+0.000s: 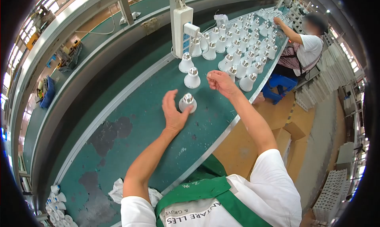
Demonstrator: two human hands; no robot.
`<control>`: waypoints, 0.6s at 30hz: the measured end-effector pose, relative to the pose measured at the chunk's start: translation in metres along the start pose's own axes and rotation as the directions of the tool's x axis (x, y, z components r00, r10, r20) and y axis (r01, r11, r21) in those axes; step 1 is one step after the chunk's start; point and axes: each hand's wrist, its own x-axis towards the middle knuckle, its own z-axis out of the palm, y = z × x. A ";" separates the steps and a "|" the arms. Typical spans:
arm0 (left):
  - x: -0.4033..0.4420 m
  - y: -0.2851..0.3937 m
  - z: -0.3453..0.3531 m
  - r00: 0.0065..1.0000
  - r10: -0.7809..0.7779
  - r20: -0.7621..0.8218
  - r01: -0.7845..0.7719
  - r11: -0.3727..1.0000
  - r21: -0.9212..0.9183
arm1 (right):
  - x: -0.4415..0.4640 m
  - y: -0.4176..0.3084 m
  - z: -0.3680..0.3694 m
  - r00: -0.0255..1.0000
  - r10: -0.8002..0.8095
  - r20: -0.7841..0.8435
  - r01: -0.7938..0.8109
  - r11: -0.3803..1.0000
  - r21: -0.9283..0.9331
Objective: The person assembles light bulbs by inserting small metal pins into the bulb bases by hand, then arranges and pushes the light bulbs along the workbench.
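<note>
A white light bulb (pixel 187 102) with a silver metal cap stands upright on the green worktable (pixel 154 124). My left hand (pixel 173 115) is beside it, fingers spread on its left and the thumb at its lower front; the fingertips look apart from it. My right hand (pixel 222 83) hovers to the upper right with thumb and fingertips pinched together; whatever they hold, if anything, is too small to make out. Two more bulbs, a nearer bulb (pixel 192 78) and a farther bulb (pixel 185 63), stand in a line behind the first.
Many bulbs (pixel 248 82) crowd the table's far right. A white power strip (pixel 183 33) is mounted on a post at the back. A co-worker (pixel 308 49) sits beyond, one arm over the bulbs. White cloth (pixel 117 190) and a pile of white parts (pixel 57 205) lie at lower left.
</note>
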 end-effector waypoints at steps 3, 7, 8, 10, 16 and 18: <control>-0.002 0.035 -0.027 0.998 -0.020 -0.051 0.018 0.999 -0.051 | -0.043 -0.020 0.025 0.984 0.068 0.162 -0.066 0.998 -0.015; 0.001 0.094 -0.056 0.929 -0.217 0.301 0.309 0.901 -0.305 | -0.086 -0.036 0.057 0.925 0.161 0.345 -0.095 0.975 -0.201; -0.001 0.104 -0.061 0.875 -0.271 0.402 0.418 0.841 -0.344 | -0.096 -0.041 0.067 0.918 0.169 0.358 -0.090 0.970 -0.227; -0.004 0.109 -0.062 0.811 -0.290 0.508 0.523 0.748 -0.409 | -0.107 -0.047 0.079 0.914 0.171 0.368 -0.063 0.956 -0.286; -0.020 0.113 -0.059 0.772 -0.352 0.530 0.603 0.671 -0.432 | -0.121 -0.041 0.084 0.909 0.202 0.364 -0.052 0.922 -0.384; -0.025 0.111 -0.054 0.768 -0.360 0.529 0.618 0.631 -0.469 | -0.119 -0.036 0.080 0.910 0.215 0.356 -0.065 0.919 -0.390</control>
